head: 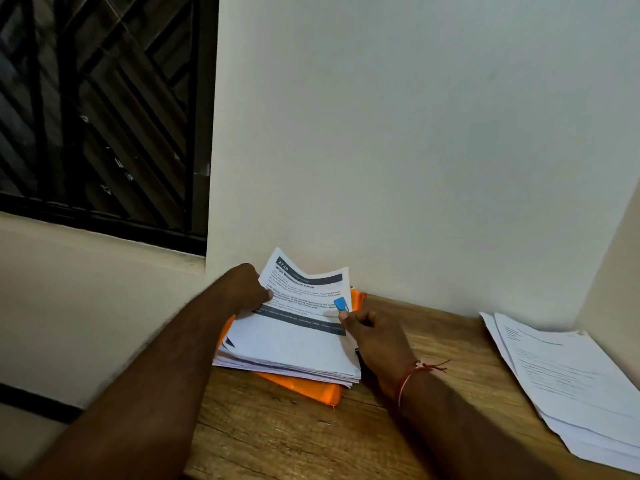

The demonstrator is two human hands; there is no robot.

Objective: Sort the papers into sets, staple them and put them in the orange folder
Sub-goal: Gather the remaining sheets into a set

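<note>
A thick stack of printed papers (291,355) lies on the orange folder (304,388) at the far left of the wooden table, against the wall. My left hand (247,289) pinches the left edge of the top sheets (304,289) and lifts their far end, so they curl upward. My right hand (372,336) is at the stack's right edge, its fingers curled, with its thumb and finger on the paper beside a small blue stapler (341,303). Only the stapler's blue tip shows; whether the hand holds it is unclear.
A second, looser pile of printed sheets (571,386) lies at the table's right end, near the side wall. Bare wooden tabletop (433,341) stretches between the two piles. A dark barred window (104,116) sits to the upper left.
</note>
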